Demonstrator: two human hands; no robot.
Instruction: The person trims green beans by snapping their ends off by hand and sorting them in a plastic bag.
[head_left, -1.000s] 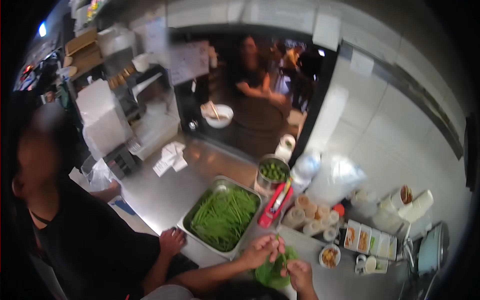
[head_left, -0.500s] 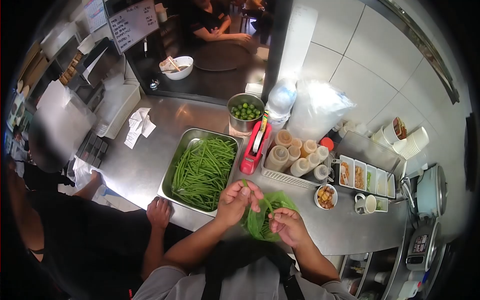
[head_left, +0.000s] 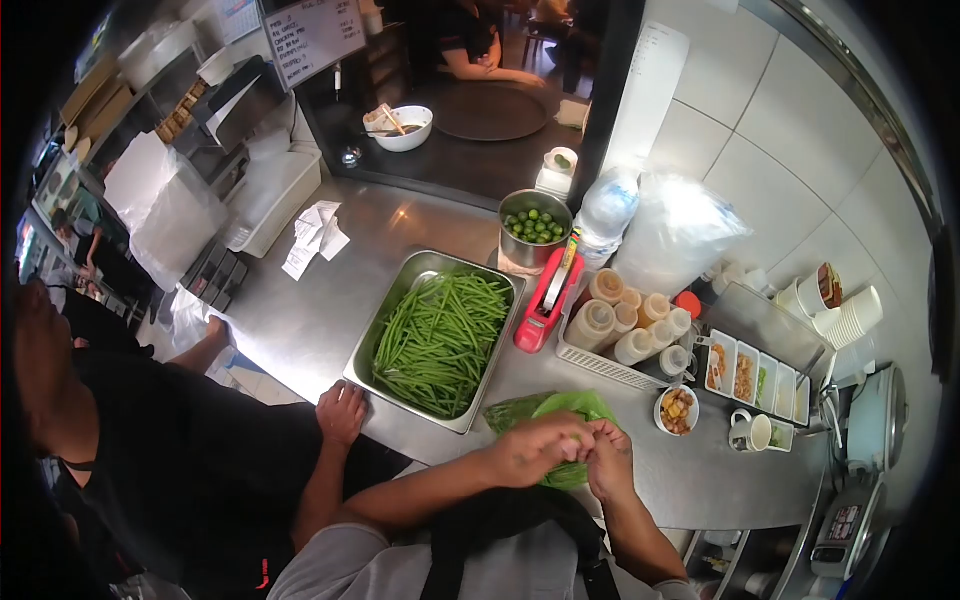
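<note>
My left hand (head_left: 538, 448) reaches across to my right hand (head_left: 609, 460), its fingers closed and slightly blurred. The right hand's fingers are pinched together, and the fingertips of both meet, hiding most of what is between them. Half a second ago a green bean showed in my right hand's pinch. Below and behind both hands lies a green plastic bag (head_left: 545, 405), partly covered by them. Just left of it, a steel tray (head_left: 484, 403) holds a heap of trimmed-looking green beans (head_left: 440, 345).
A co-worker's hand (head_left: 342, 412) rests by the tray's left corner. Behind are a pot of small green citrus (head_left: 535, 226), a red tape dispenser (head_left: 545, 305) and a basket of squeeze bottles (head_left: 620, 365). A bowl (head_left: 677, 411) and mug (head_left: 750, 432) stand right.
My hands, apart before, have come together over the green bag, the left moving right and down. The bean seen between them is now hidden. The whole view has shifted.
</note>
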